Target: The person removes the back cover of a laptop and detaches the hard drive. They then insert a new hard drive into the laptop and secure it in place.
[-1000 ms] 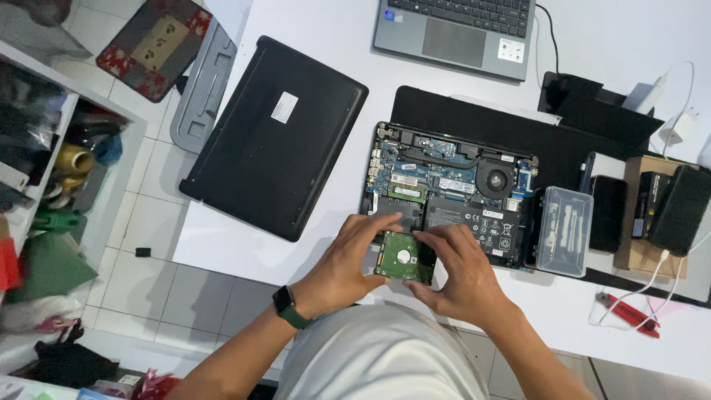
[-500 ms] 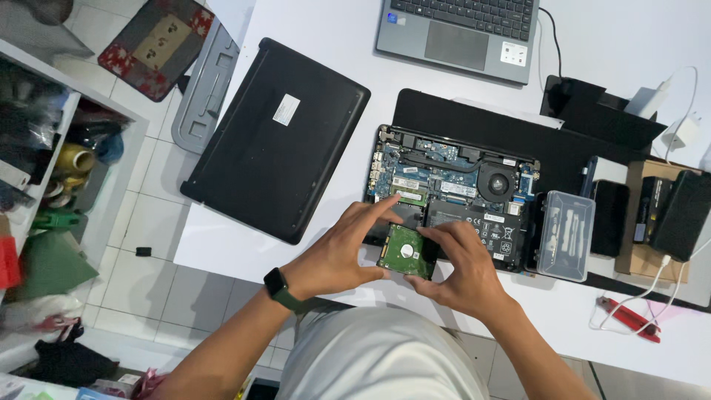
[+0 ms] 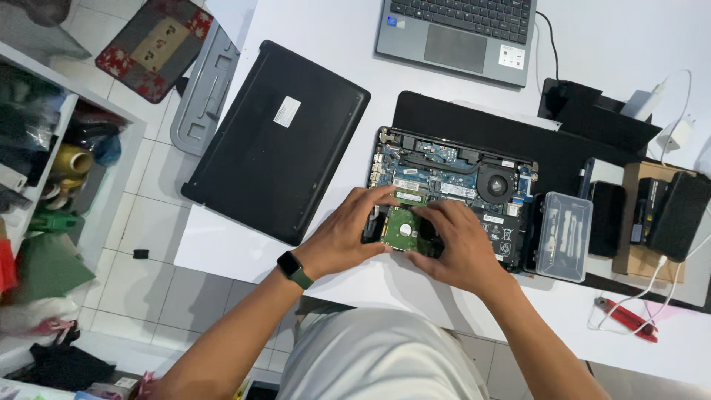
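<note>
Head view, looking straight down. Centre of the frame: an opened laptop (image 3: 452, 200) with its bottom cover off, circuit board and round fan exposed, lying on a white table (image 3: 348, 44). At its lower left corner, a hard drive (image 3: 401, 228) with a green board and a silver disc, sitting in its bay close to the laptop's near edge. Left hand (image 3: 348, 233) curled over the drive's left side, fingers bent and touching its left and upper edges. Right hand (image 3: 459, 244) closed round the drive's right side, fingertips pressed against it. Drive pinched between both hands; cannot tell whether lifted or seated. Dark smartwatch (image 3: 295, 270) on the left wrist, just past the table's near edge.

Left of the hands, a black laptop cover (image 3: 274, 141) lying flat and tilted, its lower corner close to the table's near edge, a narrow strip of bare white between it and the opened laptop. Right of the hands, just beside the laptop's right edge, a clear plastic box (image 3: 564, 235). Beyond that, black chargers and a cardboard box crowding the right edge. Lower right, red-handled pliers (image 3: 626, 318) on the table amid white cable. Top centre, a grey laptop (image 3: 459, 33), lid open. Little free table near the hands apart from the strip along the near edge. Far left, tiled floor and a shelf (image 3: 52, 170).
</note>
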